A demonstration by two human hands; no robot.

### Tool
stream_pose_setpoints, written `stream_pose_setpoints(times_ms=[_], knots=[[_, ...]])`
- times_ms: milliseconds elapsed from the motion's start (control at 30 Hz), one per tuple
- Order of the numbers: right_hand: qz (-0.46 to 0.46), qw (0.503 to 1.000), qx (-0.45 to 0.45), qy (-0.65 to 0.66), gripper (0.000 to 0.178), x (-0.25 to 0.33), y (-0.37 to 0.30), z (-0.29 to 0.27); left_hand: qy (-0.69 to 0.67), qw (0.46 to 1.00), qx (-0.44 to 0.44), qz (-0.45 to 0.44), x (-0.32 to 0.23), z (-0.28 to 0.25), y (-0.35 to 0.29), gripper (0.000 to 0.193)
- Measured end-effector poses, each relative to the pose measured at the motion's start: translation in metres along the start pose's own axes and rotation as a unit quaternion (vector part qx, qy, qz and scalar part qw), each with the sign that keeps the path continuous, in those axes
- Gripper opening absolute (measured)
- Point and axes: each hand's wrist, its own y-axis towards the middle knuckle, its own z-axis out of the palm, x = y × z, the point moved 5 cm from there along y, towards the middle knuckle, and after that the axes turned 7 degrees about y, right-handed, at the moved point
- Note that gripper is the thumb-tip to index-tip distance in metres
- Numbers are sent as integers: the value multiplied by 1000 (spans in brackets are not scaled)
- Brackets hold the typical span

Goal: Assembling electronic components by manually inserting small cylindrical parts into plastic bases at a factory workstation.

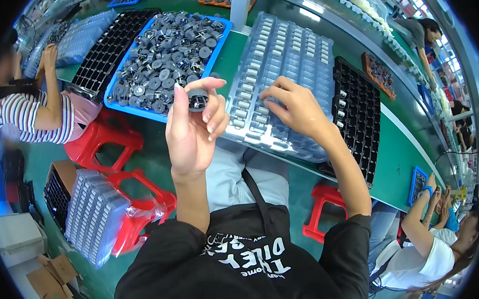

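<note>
My left hand [194, 133] is raised in front of the blue bin, its thumb and fingers closed around a dark grey round part [198, 104] with a metallic side. Below and beyond it, the blue bin [135, 111] is heaped with similar grey disc-topped parts [165, 71]. My right hand [297, 109] is over a clear plastic tray [300, 137], fingers bent and fingertips close together down at its pockets. Whatever lies between those fingertips is hidden. Small silvery cylindrical pieces [261, 119] sit in rows in the tray.
A black pocketed tray [359, 124] lies right of the clear one, holding a few pale pieces; another black tray [114, 46] is left of the bin. Red stools [103, 141] and stacked clear trays [94, 212] stand lower left. Co-workers sit on both sides. A metal post [240, 10] rises beyond.
</note>
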Motion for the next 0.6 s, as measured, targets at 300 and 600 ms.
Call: stream_pose_setpoints(times_ms=[300,600], knots=[[-28,999,39,-4,12,-1,7,0,-7,1000,6,0,3,-1,3,56],[-60,997,34,-46,11,1,6,0,-22,999,38,4,9,-6,8,43]])
